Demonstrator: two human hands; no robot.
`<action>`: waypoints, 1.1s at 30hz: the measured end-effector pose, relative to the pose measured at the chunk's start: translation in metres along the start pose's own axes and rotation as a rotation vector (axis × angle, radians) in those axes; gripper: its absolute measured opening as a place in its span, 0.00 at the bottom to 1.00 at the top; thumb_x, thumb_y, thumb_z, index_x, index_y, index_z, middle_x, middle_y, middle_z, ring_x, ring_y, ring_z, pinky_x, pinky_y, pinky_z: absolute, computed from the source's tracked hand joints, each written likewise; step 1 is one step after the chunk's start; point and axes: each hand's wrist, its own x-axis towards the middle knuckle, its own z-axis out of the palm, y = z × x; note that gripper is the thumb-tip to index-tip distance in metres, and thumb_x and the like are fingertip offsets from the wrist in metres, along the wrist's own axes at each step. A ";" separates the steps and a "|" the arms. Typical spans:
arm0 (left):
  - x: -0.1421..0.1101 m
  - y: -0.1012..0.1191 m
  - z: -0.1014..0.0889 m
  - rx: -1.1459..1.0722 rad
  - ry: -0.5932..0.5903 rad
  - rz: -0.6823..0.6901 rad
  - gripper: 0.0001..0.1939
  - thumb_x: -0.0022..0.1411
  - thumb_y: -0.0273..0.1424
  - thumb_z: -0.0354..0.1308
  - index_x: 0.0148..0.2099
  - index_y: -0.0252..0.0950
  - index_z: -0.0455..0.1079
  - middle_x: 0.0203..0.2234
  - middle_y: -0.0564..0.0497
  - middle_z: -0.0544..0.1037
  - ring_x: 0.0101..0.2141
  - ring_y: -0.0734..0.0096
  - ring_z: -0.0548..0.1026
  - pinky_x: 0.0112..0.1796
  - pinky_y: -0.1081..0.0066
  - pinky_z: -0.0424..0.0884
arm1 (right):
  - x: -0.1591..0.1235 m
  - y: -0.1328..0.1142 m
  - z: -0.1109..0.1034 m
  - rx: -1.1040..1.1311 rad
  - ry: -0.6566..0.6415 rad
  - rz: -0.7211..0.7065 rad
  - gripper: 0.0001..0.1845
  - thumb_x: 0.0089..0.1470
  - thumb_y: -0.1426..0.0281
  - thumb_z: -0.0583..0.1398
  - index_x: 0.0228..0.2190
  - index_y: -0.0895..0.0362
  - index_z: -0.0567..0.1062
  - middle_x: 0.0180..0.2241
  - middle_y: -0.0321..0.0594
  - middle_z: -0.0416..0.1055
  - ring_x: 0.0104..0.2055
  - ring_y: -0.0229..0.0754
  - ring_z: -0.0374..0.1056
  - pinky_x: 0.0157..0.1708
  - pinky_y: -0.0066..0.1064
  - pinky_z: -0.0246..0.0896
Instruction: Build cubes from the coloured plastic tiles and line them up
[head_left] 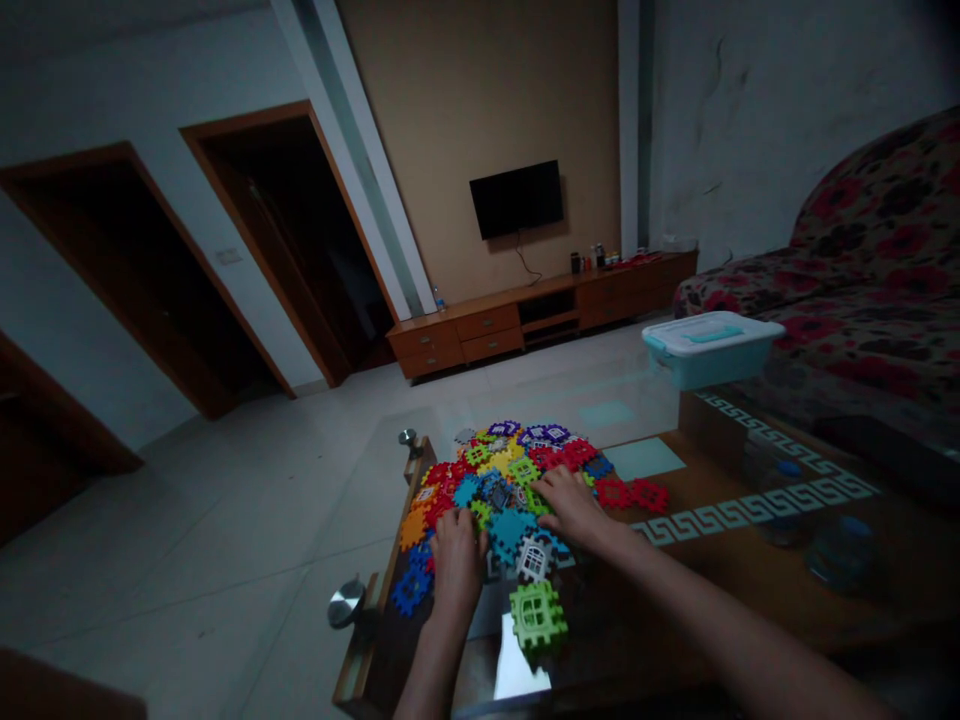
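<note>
A heap of interlocking plastic building tiles (512, 527) in many colours covers the left end of the glass-topped table. My left hand (457, 555) rests on the near left side of the heap, fingers bent over the tiles and slightly apart. At the right side of the heap, my right hand (574, 508) has thumb and fingers closed around the edge of a green tile (535, 500). Between the hands lie a teal tile and a white window tile (533, 558). Nearer to me stands a light green block of joined window tiles (538, 618).
A lidded teal storage box (712, 348) stands at the table's far right. Clear round containers with blue lids (844, 555) show through the glass. Metal knobs (346, 604) stick up along the left table edge. A floral sofa (862, 290) is at right, a low TV cabinet (487, 325) beyond.
</note>
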 end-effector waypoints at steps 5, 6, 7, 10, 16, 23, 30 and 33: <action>0.003 -0.010 0.004 -0.197 0.026 0.025 0.07 0.65 0.35 0.45 0.34 0.40 0.58 0.29 0.54 0.70 0.33 0.70 0.72 0.35 0.72 0.66 | 0.001 -0.005 -0.002 0.048 0.003 0.032 0.14 0.52 0.73 0.61 0.42 0.57 0.77 0.43 0.50 0.74 0.49 0.54 0.65 0.48 0.42 0.54; 0.004 -0.013 0.005 -0.225 0.039 0.020 0.08 0.64 0.36 0.45 0.33 0.41 0.57 0.28 0.55 0.69 0.31 0.71 0.71 0.34 0.72 0.66 | 0.002 -0.005 -0.001 0.077 0.003 0.048 0.12 0.53 0.75 0.59 0.40 0.58 0.77 0.41 0.49 0.75 0.47 0.52 0.67 0.47 0.40 0.55; 0.005 -0.016 0.006 -0.245 0.052 0.013 0.08 0.64 0.36 0.46 0.32 0.41 0.55 0.27 0.56 0.68 0.30 0.71 0.71 0.33 0.73 0.66 | 0.002 -0.004 -0.001 0.102 0.003 0.062 0.11 0.53 0.76 0.57 0.38 0.58 0.78 0.39 0.48 0.76 0.45 0.50 0.68 0.46 0.38 0.55; 0.007 -0.021 0.012 -0.270 0.087 -0.012 0.07 0.59 0.33 0.50 0.30 0.41 0.55 0.26 0.56 0.69 0.30 0.69 0.72 0.33 0.71 0.65 | 0.003 -0.005 -0.001 0.148 0.027 0.084 0.10 0.55 0.77 0.55 0.34 0.58 0.77 0.37 0.47 0.76 0.42 0.46 0.70 0.41 0.34 0.57; 0.003 -0.021 0.026 -0.295 0.147 -0.015 0.10 0.52 0.26 0.55 0.38 0.39 0.62 0.36 0.49 0.72 0.42 0.59 0.71 0.43 0.61 0.65 | -0.007 -0.011 -0.015 0.384 0.099 0.112 0.05 0.54 0.72 0.59 0.35 0.59 0.75 0.35 0.42 0.75 0.38 0.43 0.70 0.36 0.30 0.58; 0.005 -0.018 0.034 -0.474 0.217 0.011 0.19 0.52 0.30 0.54 0.48 0.35 0.61 0.41 0.47 0.68 0.46 0.60 0.69 0.49 0.58 0.67 | -0.037 -0.027 -0.027 0.653 -0.044 -0.027 0.10 0.51 0.74 0.62 0.38 0.54 0.76 0.38 0.39 0.76 0.41 0.43 0.69 0.40 0.32 0.60; 0.006 -0.010 0.029 -0.635 0.249 -0.026 0.22 0.55 0.37 0.52 0.50 0.33 0.62 0.40 0.46 0.68 0.42 0.62 0.71 0.45 0.61 0.71 | -0.058 -0.059 -0.024 0.683 -0.195 -0.053 0.13 0.46 0.74 0.66 0.37 0.53 0.79 0.32 0.36 0.75 0.34 0.41 0.68 0.34 0.30 0.60; 0.000 -0.006 0.015 -0.695 0.273 0.018 0.25 0.56 0.38 0.53 0.54 0.34 0.61 0.46 0.44 0.68 0.48 0.60 0.70 0.48 0.59 0.70 | -0.062 -0.061 -0.016 0.571 -0.120 -0.105 0.11 0.46 0.72 0.68 0.35 0.54 0.78 0.35 0.38 0.74 0.37 0.43 0.67 0.38 0.33 0.60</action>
